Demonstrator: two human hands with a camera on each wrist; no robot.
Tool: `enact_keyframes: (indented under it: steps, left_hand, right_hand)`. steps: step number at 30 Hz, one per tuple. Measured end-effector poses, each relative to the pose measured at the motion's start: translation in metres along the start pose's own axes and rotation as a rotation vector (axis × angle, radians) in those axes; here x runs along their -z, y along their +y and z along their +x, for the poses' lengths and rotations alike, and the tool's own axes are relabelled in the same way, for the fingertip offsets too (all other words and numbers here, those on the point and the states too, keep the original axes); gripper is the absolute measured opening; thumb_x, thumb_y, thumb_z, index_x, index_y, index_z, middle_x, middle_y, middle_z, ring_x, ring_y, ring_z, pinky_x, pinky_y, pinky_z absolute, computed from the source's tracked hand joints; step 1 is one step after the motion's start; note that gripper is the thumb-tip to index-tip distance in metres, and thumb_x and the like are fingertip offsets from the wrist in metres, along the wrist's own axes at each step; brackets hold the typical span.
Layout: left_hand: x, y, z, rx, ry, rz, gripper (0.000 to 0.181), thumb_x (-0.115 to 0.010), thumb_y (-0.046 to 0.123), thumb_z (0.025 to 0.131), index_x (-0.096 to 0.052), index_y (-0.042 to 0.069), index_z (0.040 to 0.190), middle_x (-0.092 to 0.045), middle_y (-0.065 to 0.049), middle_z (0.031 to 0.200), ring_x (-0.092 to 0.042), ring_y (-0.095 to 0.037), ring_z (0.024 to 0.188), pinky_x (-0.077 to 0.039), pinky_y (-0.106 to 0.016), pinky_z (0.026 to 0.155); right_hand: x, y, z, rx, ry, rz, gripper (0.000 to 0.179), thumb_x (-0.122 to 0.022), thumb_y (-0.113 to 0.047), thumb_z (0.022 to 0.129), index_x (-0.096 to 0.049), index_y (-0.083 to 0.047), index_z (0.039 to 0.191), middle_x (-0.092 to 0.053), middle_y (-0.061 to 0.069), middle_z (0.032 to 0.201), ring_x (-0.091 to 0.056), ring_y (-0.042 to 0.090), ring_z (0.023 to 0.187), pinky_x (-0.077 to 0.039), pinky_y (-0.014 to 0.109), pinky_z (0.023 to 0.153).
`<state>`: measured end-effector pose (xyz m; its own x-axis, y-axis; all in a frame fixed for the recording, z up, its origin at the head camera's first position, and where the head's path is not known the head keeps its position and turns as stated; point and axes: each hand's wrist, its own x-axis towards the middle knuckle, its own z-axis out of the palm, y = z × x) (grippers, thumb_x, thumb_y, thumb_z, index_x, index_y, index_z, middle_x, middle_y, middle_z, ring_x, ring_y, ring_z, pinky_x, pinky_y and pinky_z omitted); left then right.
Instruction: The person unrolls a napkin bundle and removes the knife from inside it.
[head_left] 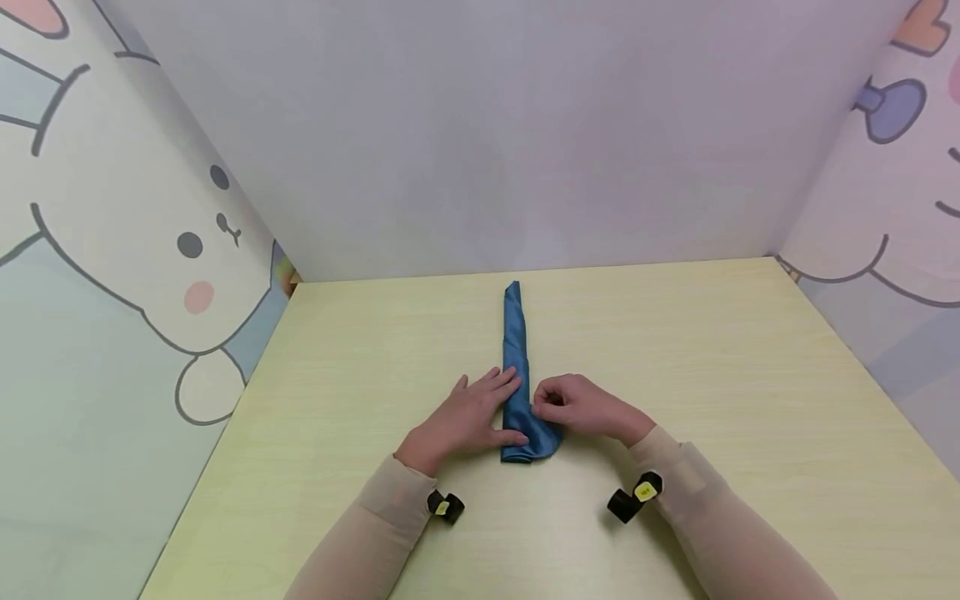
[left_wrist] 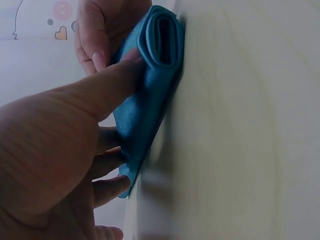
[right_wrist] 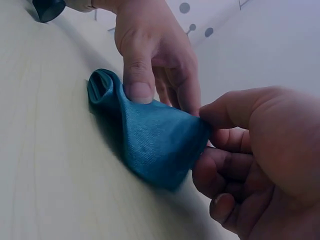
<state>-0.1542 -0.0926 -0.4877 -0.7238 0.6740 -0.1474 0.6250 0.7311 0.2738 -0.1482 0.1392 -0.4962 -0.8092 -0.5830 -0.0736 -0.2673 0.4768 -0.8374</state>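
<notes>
A shiny blue cloth (head_left: 516, 333) lies on the table, rolled into a long strip that narrows at its far tip. Its near end shows a spiral of layers (left_wrist: 163, 40) in the left wrist view, and a loose flap (right_wrist: 162, 142) spreads out on the right side. My left hand (head_left: 471, 417) rests on the roll with fingers extended, the thumb (right_wrist: 138, 82) pressing near the rolled end. At the flap's edge my right hand (head_left: 588, 406) pinches the cloth between thumb and fingers.
The pale wooden table (head_left: 712, 350) extends around the cloth. A plain light wall (head_left: 487, 142) stands behind it, with cartoon-printed panels (head_left: 135, 233) on both sides. Each wrist wears a small black camera (head_left: 624, 505).
</notes>
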Motion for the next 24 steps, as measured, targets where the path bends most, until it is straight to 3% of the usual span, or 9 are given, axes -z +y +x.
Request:
enact_keyframes:
  steps: [7,14,24]
  left_hand:
    - [-0.002,0.001,0.002,-0.002,-0.004,-0.009,0.094,-0.055,0.072,0.081,-0.027,0.019,0.153,-0.019,0.002,0.159,-0.017,-0.022,0.146,-0.021,-0.062,0.108]
    - [-0.001,0.003,0.001,0.0,-0.012,-0.019,0.095,-0.057,0.071,0.081,-0.027,0.018,0.153,-0.018,0.002,0.159,-0.016,-0.023,0.146,-0.02,-0.062,0.108]
    - [0.003,0.003,-0.001,0.011,-0.015,-0.029,0.094,-0.059,0.07,0.081,-0.027,0.019,0.153,-0.019,0.002,0.159,-0.015,-0.023,0.146,-0.018,-0.062,0.109]
  right_hand:
    - [0.011,0.004,-0.008,-0.061,-0.098,0.008,0.009,-0.069,-0.024,0.09,-0.067,-0.016,0.093,-0.066,-0.003,0.072,-0.057,0.011,0.063,-0.047,0.026,0.061]
    - [0.018,0.007,-0.015,-0.085,-0.185,-0.022,0.008,-0.073,-0.023,0.087,-0.075,-0.017,0.08,-0.06,-0.007,0.062,-0.05,0.006,0.055,-0.041,0.022,0.053]
    - [0.027,0.004,-0.019,-0.109,-0.235,-0.013,0.007,-0.074,-0.023,0.086,-0.076,-0.022,0.079,-0.067,-0.003,0.066,-0.053,0.007,0.058,-0.045,0.024,0.056]
